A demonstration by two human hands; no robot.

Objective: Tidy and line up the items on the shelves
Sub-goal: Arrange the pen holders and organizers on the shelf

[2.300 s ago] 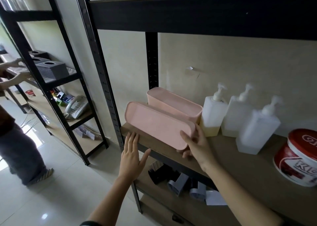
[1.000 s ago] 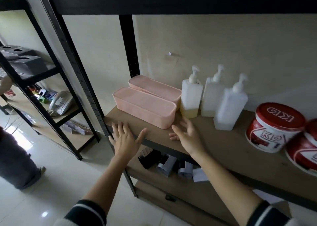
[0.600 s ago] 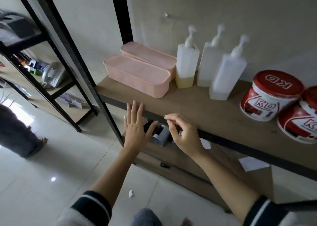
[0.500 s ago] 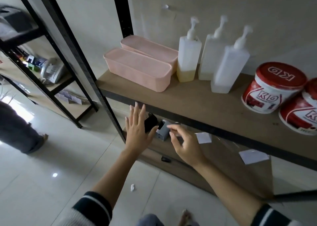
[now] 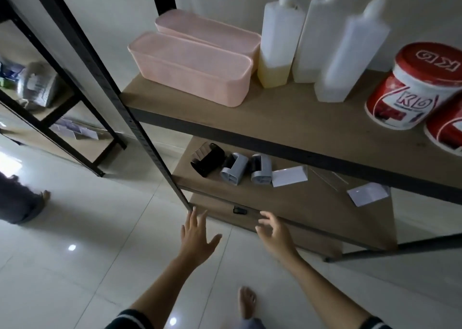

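Both hands have dropped from the shelf edge to below the lower shelf. Left hand (image 5: 197, 238) spread flat, fingers straight, holding nothing; right hand (image 5: 275, 236) loosely curled, also empty. Beyond them on the lower shelf (image 5: 287, 201): a black holder (image 5: 207, 159), two grey holders (image 5: 246, 169) lying side by side, white cards (image 5: 288, 176). Upper shelf (image 5: 287, 118): two pink boxes (image 5: 192, 71) parallel, three pump bottles (image 5: 277, 43), red tubs (image 5: 415, 86), probably two.
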